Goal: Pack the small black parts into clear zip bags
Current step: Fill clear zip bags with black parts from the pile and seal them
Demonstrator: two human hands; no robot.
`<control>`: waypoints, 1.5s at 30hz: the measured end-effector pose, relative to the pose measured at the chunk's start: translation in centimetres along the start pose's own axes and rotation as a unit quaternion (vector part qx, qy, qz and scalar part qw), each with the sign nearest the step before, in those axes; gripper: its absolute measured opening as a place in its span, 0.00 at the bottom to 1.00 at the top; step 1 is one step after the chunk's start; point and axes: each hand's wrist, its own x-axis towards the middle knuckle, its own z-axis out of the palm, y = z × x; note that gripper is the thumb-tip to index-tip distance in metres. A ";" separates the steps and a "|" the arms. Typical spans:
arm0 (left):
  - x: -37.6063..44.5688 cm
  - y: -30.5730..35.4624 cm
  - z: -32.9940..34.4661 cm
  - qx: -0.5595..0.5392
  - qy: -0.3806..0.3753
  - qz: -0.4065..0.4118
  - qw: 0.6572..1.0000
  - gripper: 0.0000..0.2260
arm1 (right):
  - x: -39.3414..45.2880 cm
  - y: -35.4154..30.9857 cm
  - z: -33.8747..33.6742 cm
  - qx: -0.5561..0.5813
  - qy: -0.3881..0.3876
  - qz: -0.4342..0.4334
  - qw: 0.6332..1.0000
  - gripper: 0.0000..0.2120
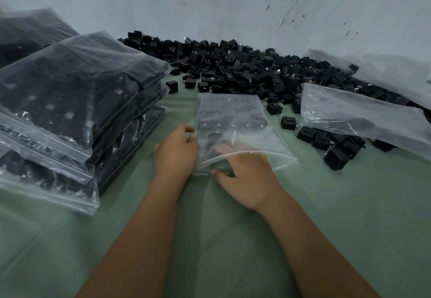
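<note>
- Left hand pinches the side edge of the clear zip bag, likely to hold its mouth open.
- Right hand reaches inside, fingers curled around a black part, probably seating it in the rows.
- Glossy crinkled film, boxy matte cubes; the loose heap lies just behind, filled bags stacked left.

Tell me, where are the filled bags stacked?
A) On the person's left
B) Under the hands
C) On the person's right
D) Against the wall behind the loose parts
A: the filled bags of black parts are piled at the left of the table, while the right side shows only loose parts and limp bags.
</note>
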 end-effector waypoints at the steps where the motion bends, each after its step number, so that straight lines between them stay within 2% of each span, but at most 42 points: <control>1: 0.0 0.0 0.0 -0.001 0.003 0.001 1.000 0.08 | 0.1 0.0 0.0 0.004 0.000 -0.003 1.000 0.12; 6: 0.0 0.0 0.1 0.002 0.017 0.004 1.000 0.07 | 0.6 0.0 0.4 0.056 -0.025 0.012 0.998 0.11; 15: 0.0 0.2 0.2 0.013 0.025 0.006 1.000 0.09 | 2.4 0.0 1.1 0.047 -0.022 0.001 0.999 0.14; 19: 0.0 0.1 0.2 0.018 0.025 0.002 1.000 0.09 | 3.7 0.0 1.0 -0.080 -0.010 -0.044 0.996 0.14; 23: 0.1 0.1 0.2 0.028 0.025 0.003 0.999 0.10 | 3.6 -0.1 1.1 -0.081 0.012 -0.039 0.996 0.12; 27: 0.1 -0.1 0.0 0.060 0.027 0.017 0.998 0.12 | 2.8 -0.5 1.0 -0.106 0.016 -0.046 0.993 0.17; 33: -0.1 -0.1 -0.1 0.096 0.029 0.042 0.994 0.14 | -0.4 -0.2 0.3 -0.038 0.047 -0.026 0.998 0.12; 35: 0.0 -0.1 0.0 0.100 0.029 0.044 0.994 0.14 | -1.4 -0.2 -0.4 -0.008 0.123 -0.048 0.991 0.11; 38: 0.1 -0.4 0.1 0.103 0.037 0.045 0.993 0.14 | -2.3 -0.3 -1.6 0.002 0.313 -0.019 0.950 0.11; 41: 0.0 -0.6 0.2 0.060 0.064 0.078 0.993 0.12 | -2.5 1.3 -2.9 0.033 0.422 0.112 0.899 0.09; 43: -0.2 -0.3 0.3 0.043 0.081 0.151 0.984 0.10 | -2.6 3.1 -3.6 0.022 0.476 0.210 0.854 0.09; 45: -0.5 0.1 0.3 0.023 0.071 0.231 0.970 0.09 | -2.7 4.6 -4.2 -0.002 0.504 0.311 0.806 0.14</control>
